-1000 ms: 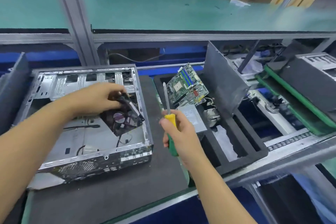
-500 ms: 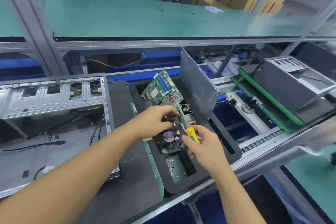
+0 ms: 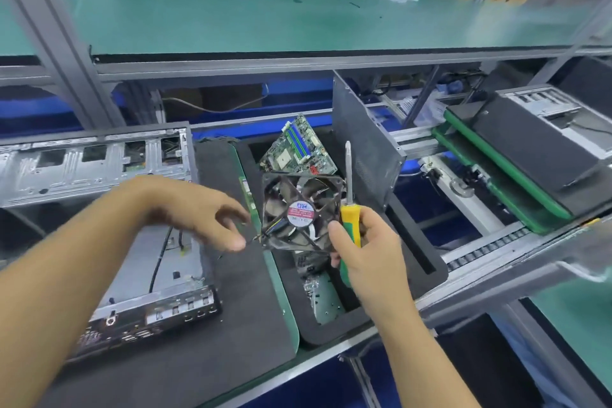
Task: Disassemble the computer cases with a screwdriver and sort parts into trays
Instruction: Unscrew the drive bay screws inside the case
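My right hand (image 3: 361,245) grips a screwdriver (image 3: 348,209) with a yellow and green handle, shaft pointing up. Its thumb also pinches the right edge of a black case fan (image 3: 299,214) with a red label. The fan hangs upright above the black foam tray (image 3: 417,252). My left hand (image 3: 202,215) hovers just left of the fan, fingers spread; its thumb tip is near the fan's loose wire (image 3: 256,237). The opened computer case (image 3: 99,172) lies at the left on a dark mat.
In the foam tray stand a green motherboard (image 3: 296,149) and a grey perforated side panel (image 3: 362,146); small metal parts lie in its front slot. Another case (image 3: 536,146) sits on a green tray at the right. A green shelf (image 3: 298,16) runs overhead.
The fan came out of the case and moved right over the foam tray. It passed from my left hand to my right, which kept the screwdriver. My view turned right.
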